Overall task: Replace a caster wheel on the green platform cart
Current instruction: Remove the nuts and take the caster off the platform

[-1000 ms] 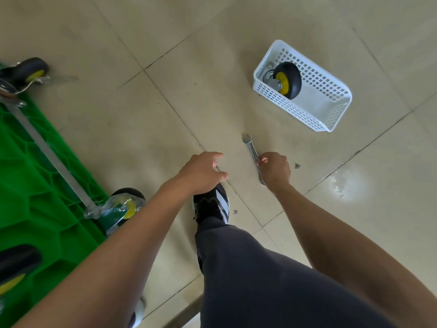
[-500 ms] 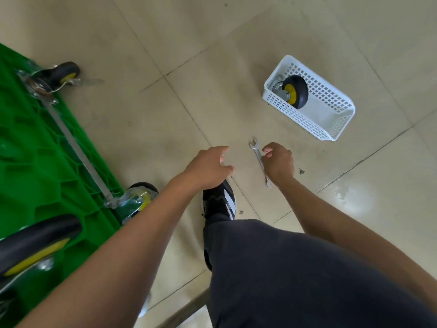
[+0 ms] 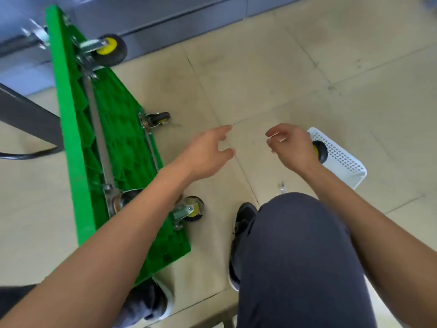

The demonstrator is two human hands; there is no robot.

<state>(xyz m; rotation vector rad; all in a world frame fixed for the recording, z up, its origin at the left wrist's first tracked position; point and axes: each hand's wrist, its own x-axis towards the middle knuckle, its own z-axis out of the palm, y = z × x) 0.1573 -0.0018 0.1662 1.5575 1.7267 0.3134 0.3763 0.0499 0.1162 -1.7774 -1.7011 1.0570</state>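
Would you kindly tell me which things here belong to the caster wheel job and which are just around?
For the job: green platform cart, spare caster wheel in the white basket, wrench on the floor.
Just around: grey cabinets, black cable.

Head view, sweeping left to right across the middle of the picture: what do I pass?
green platform cart → small black caster → left hand → right hand → spare wheel → white basket
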